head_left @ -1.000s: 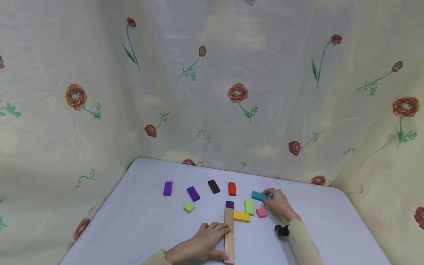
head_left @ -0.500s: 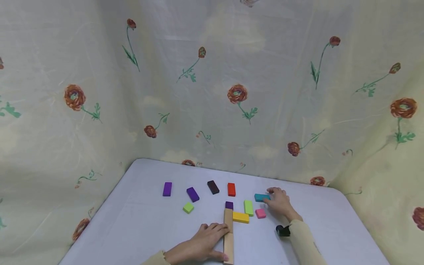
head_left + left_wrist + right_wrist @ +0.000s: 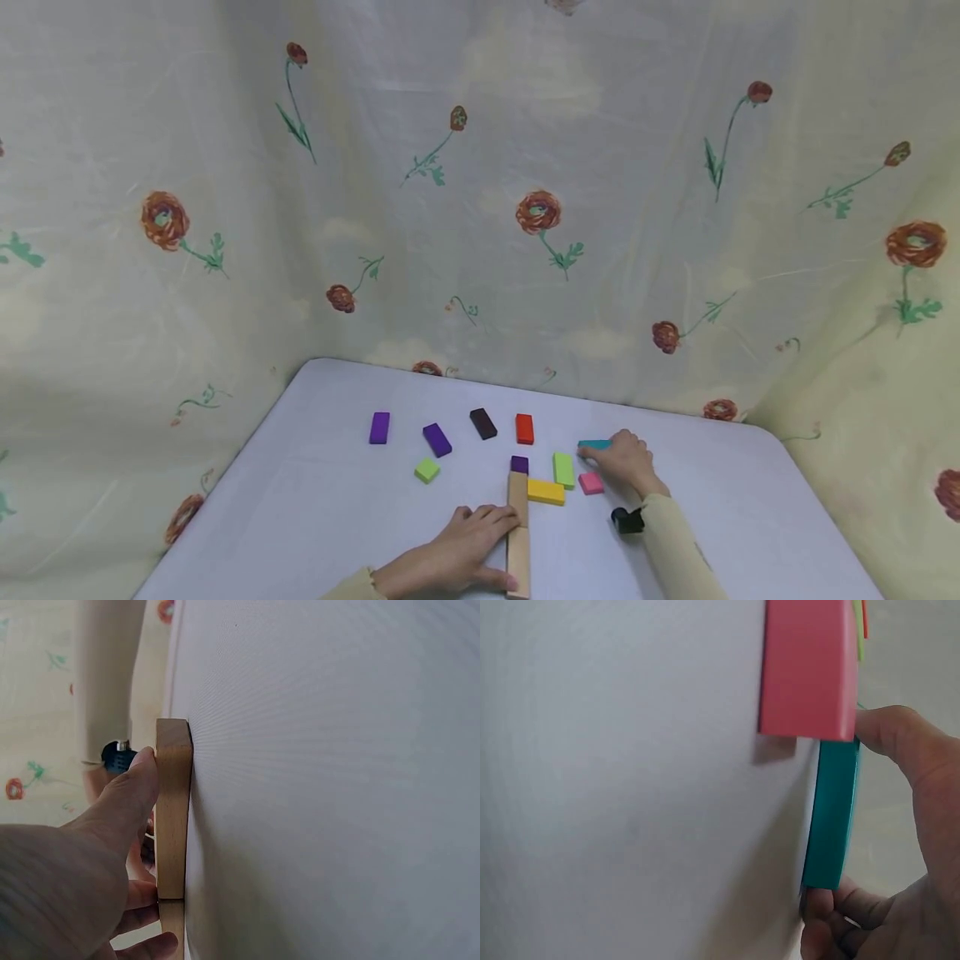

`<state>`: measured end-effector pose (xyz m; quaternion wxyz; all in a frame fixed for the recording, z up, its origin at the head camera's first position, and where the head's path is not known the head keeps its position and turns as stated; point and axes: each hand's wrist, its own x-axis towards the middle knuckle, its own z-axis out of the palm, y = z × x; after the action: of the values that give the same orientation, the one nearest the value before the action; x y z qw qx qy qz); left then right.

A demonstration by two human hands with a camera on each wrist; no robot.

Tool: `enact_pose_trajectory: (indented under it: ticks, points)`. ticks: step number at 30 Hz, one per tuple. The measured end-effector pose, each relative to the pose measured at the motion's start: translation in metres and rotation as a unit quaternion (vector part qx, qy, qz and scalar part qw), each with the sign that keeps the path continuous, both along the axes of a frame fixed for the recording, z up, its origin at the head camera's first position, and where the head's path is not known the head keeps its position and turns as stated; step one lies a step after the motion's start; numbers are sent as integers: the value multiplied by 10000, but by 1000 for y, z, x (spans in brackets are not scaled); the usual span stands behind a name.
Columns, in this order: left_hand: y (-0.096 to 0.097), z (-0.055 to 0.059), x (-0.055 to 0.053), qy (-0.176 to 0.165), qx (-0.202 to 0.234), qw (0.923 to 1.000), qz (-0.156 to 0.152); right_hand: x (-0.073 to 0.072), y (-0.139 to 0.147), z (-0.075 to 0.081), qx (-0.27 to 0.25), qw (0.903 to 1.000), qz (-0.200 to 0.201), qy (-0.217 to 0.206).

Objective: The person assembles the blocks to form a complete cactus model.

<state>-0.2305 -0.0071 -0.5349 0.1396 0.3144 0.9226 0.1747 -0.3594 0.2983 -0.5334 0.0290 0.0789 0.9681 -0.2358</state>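
Observation:
Two plain wooden blocks (image 3: 517, 546) lie end to end at the table's near middle. My left hand (image 3: 465, 550) rests on them, its thumb on the near block and its fingertips around the seam; the left wrist view shows the thumb (image 3: 139, 776) against the block's upper face. On the right, my right hand (image 3: 626, 462) holds a teal block (image 3: 832, 814) lengthwise, thumb at one end and curled fingers at the other. In the head view the hand covers part of that block. A pink block (image 3: 810, 667) lies just nearer than it.
A dark purple block (image 3: 520, 464) sits at the wooden row's far end, with a yellow block (image 3: 546, 492) along its right side. Beside these is a lime block (image 3: 564, 471). Red (image 3: 524, 429), dark brown (image 3: 483, 423), purple (image 3: 379, 427) and lime (image 3: 427, 470) blocks are spread farther left.
The teal block has shifted slightly right. My right hand has loosened, then moved left over it, with the thumb now at its left end. My left hand has stayed still.

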Motion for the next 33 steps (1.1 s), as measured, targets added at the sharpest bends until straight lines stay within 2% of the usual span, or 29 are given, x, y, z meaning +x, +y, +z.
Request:
enact_pose_trajectory:
  ticks: [6,10,14,21,33]
  points:
    - [0,-1,0,52,10,10000,-43,-4,10,2,-538,9971,541,43]
    - [-1,0,1,69,72,9999,-70,-6,15,4,-590,9954,754,32]
    - [-2,0,2,109,85,9999,-80,-5,20,3,-505,9956,788,68]
    - [-2,1,2,122,94,9999,-69,-8,22,1,-728,9951,659,-55]
    - [-2,-5,-1,112,99,9999,-88,-18,4,2,-579,9932,1005,29]
